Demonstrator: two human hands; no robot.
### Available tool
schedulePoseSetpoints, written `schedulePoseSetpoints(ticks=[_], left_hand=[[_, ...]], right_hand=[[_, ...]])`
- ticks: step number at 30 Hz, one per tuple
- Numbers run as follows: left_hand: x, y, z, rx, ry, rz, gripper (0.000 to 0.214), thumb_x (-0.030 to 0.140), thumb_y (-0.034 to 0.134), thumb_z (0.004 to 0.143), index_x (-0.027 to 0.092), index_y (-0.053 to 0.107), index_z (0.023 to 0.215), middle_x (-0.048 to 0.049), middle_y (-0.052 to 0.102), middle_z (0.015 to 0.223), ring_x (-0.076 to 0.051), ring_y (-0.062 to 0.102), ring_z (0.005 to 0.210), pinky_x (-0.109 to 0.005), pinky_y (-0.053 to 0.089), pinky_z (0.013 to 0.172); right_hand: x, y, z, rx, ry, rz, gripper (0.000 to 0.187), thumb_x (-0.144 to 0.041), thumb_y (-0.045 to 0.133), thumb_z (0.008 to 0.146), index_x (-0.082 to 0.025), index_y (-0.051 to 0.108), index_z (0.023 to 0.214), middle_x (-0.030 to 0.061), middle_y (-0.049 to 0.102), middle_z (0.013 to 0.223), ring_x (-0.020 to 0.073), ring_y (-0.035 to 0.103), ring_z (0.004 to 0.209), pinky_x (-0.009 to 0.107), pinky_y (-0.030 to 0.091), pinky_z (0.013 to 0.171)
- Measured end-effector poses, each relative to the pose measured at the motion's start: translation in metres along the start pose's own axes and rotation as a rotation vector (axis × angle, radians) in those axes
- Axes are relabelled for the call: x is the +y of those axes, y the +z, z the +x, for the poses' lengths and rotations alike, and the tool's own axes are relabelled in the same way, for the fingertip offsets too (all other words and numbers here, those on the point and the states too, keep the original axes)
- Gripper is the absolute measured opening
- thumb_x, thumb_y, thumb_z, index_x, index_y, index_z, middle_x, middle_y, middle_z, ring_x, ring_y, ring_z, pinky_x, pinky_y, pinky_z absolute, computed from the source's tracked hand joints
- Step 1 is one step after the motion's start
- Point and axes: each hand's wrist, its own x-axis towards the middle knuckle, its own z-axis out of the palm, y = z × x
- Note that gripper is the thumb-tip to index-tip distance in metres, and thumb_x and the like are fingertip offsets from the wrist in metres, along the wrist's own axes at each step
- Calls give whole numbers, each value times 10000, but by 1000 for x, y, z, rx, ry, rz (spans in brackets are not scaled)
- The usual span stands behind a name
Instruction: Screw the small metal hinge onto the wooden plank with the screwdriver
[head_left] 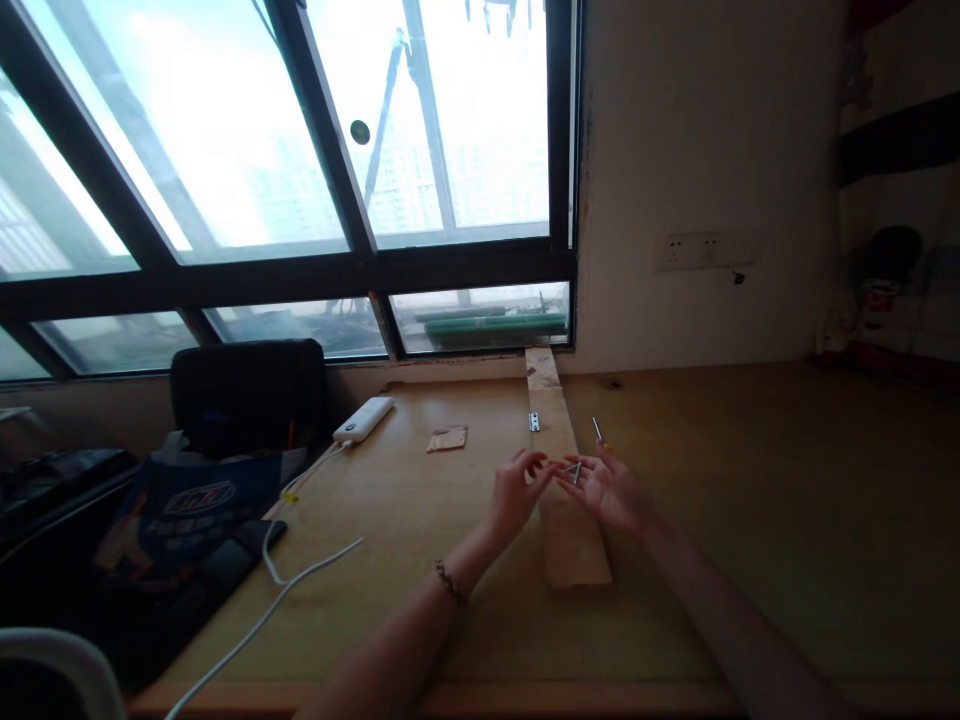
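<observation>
My right hand (611, 492) is turned palm up over the wooden board, and a few small silver screws (574, 472) rest across its fingers. From the left, my left hand (517, 490) reaches in with thumb and index finger pinched at the screws. Just beyond the right fingers shows a screwdriver (598, 430), its thin metal shaft and a bit of yellow visible; whether the hand touches it, I cannot tell. The long narrow board (574, 545) runs under both hands toward the window. A small metal hinge-like plate (534, 422) sits at its left edge.
Left of the board lie a small brown packet (447, 438) and a white power bank (364, 420) with a white cable (300, 578) trailing to the front edge. A black chair (247, 390) and a blue bag (199, 510) stand beyond the table's left side. A wall socket (690, 250) is at back right.
</observation>
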Motion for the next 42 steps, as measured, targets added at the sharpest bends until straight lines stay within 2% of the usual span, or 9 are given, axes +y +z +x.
schedulePoseSetpoints(ticks=[4, 11, 14, 18, 29, 34, 36, 39, 42], left_hand=[[21, 19, -14, -13, -24, -60, 228, 340, 671, 673, 226, 662, 870, -39, 569, 851, -129, 530, 701, -250, 439, 668], [26, 11, -15, -40, 18, 58, 145, 266, 635, 709, 236, 682, 843, -47, 602, 852, -176, 540, 839, -295, 431, 766], [29, 14, -18, -61, 6, 56, 153, 231, 578, 750, 238, 673, 870, -49, 637, 862, -180, 549, 842, -305, 426, 781], [27, 21, -22, 13, -14, -42, 187, 192, 519, 777, 240, 663, 886, -48, 649, 926, -169, 559, 853, -300, 426, 795], [16, 27, -21, 38, -327, -364, 160, 251, 585, 694, 168, 691, 780, -45, 660, 696, -132, 548, 607, -228, 411, 565], [-20, 2, 7, 167, -387, -114, 182, 312, 620, 665, 181, 715, 746, -34, 643, 586, -144, 548, 556, -242, 396, 553], [-47, -14, 24, 215, -436, 51, 167, 296, 614, 669, 193, 716, 751, -51, 687, 702, -167, 601, 663, -252, 422, 634], [-86, -34, 48, 121, -631, 391, 205, 293, 583, 696, 208, 711, 831, -60, 704, 836, -181, 629, 783, -241, 431, 667], [-110, -38, 64, 68, -722, 518, 216, 281, 568, 707, 187, 708, 842, -90, 701, 850, -195, 637, 779, -242, 432, 634]], right_hand=[[9, 8, -2, -18, 21, 12, 224, -338, 436, 874, -135, 512, 931, 92, 615, 887, 176, 617, 915, 284, 514, 759], [16, 13, -5, -45, 34, -12, 209, -306, 441, 873, -128, 539, 922, 71, 615, 875, 125, 609, 773, 220, 500, 705], [20, 14, -5, -52, 6, -43, 225, -319, 466, 860, -135, 554, 955, 67, 617, 894, 136, 605, 839, 230, 492, 757], [21, 14, -7, -90, -18, -71, 298, -363, 461, 860, -144, 547, 1042, 81, 614, 985, 159, 572, 993, 269, 466, 859], [31, 13, -5, -145, 6, -90, 393, -444, 500, 825, -154, 562, 1082, 81, 581, 1131, 157, 517, 1107, 264, 398, 970], [24, 9, -3, 8, -64, -96, 376, -458, 566, 775, -194, 574, 1043, 66, 499, 1263, 181, 538, 1083, 312, 401, 975], [18, 7, -3, 51, -115, -105, 396, -479, 575, 759, -186, 586, 1024, 80, 521, 1235, 197, 551, 1066, 326, 392, 983], [10, 6, -2, 61, -181, -115, 390, -485, 581, 749, -172, 613, 980, 91, 580, 1148, 205, 556, 1061, 328, 366, 1006], [6, 6, -3, 68, -217, -119, 368, -487, 586, 743, -168, 640, 920, 91, 612, 1091, 208, 549, 1067, 332, 335, 1031]])
